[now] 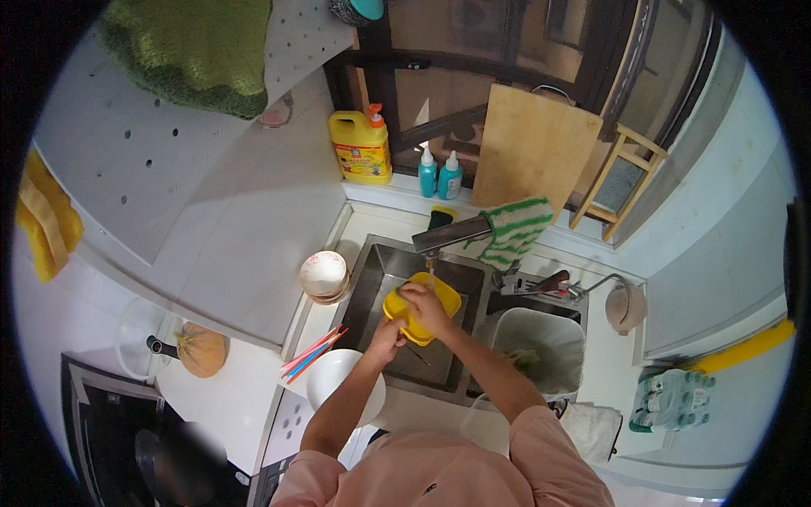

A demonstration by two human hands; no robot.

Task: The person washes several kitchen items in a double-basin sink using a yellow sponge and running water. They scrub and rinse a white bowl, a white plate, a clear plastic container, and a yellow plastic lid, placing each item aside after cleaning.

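Note:
Over the left basin of a steel sink, my left hand grips the near-left rim of a yellow plastic container. The container is tilted, below the outlet of a dark metal faucet. Water seems to run from the outlet. My right hand reaches over the container, its fingers curled at the inner side. Something small and dark shows by those fingertips; whether they hold it is unclear. A green-and-white striped cloth hangs on the faucet.
Left of the sink stand stacked bowls, several colored sticks and a white bowl. The right basin holds a translucent tub with greenish scraps. Behind are a yellow detergent jug, two blue bottles and a wooden cutting board.

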